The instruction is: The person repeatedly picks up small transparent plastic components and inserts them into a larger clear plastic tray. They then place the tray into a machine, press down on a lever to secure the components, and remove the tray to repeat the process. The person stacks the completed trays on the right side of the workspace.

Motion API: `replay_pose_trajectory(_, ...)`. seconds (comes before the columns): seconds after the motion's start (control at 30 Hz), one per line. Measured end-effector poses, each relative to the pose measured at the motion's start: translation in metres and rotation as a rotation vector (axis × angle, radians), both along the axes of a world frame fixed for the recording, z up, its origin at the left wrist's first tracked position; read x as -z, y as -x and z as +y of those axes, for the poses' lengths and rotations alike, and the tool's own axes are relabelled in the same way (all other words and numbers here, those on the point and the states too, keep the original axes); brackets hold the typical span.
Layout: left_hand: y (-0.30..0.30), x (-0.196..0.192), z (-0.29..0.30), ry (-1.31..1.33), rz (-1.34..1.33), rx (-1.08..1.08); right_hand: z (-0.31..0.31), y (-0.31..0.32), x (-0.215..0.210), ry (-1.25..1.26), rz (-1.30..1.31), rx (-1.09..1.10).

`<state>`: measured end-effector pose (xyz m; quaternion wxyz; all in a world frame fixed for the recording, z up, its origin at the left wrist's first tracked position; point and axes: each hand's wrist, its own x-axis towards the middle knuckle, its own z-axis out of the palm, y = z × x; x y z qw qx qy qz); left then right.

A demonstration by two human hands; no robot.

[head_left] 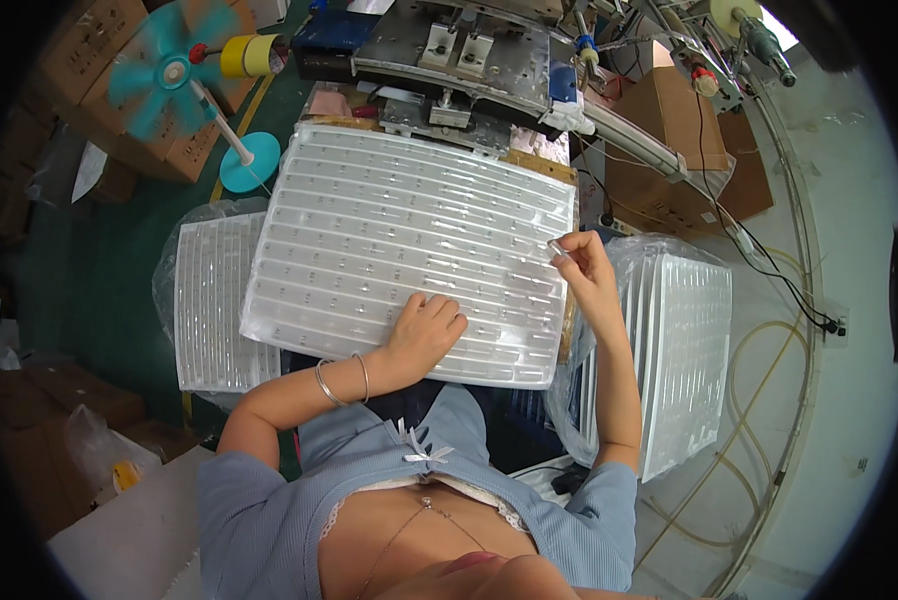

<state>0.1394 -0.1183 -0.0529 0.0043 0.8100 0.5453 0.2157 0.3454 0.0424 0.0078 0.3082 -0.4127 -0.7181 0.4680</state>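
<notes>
A white plastic tray (399, 235) with rows of long slots holding small clear pieces lies in front of me, tilted slightly. My left hand (427, 338) rests on the tray near its front edge, fingers slightly bent and apart, with nothing visible in them. At the tray's right edge my right hand (589, 270) is closed in a pinch. Between its thumb and fingertips is a small clear piece (555, 247), too small to make out further.
More white trays stand in plastic wrap on the left (219, 300) and right (689, 350). Behind the main tray is a metal machine (459, 60). A turquoise fan (249, 162) stands at the far left, near cardboard boxes (184, 140). Cables hang at the right wall.
</notes>
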Motion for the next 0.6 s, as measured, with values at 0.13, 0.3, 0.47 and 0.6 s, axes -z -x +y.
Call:
replay_pose_trajectory(0.13, 0.011, -0.013, 0.003, 0.116, -0.180, 0.011, 0.016, 0.009, -0.002, 0.040, 0.093, 0.049)
replay_pose_trajectory(0.3, 0.076, -0.068, 0.088, -0.201, -0.542, -0.246, 0.042, 0.030, -0.010, -0.068, 0.231, 0.106)
replay_pose_trajectory(0.47, 0.102, -0.122, 0.210, -0.627, -0.216, -0.437, 0.074, 0.082, -0.033, -0.264, 0.181, 0.098)
replay_pose_trajectory(0.6, 0.118, -0.124, 0.279, -0.545, -0.012, -0.451, 0.111, 0.120, -0.046, -0.614, 0.089, 0.175)
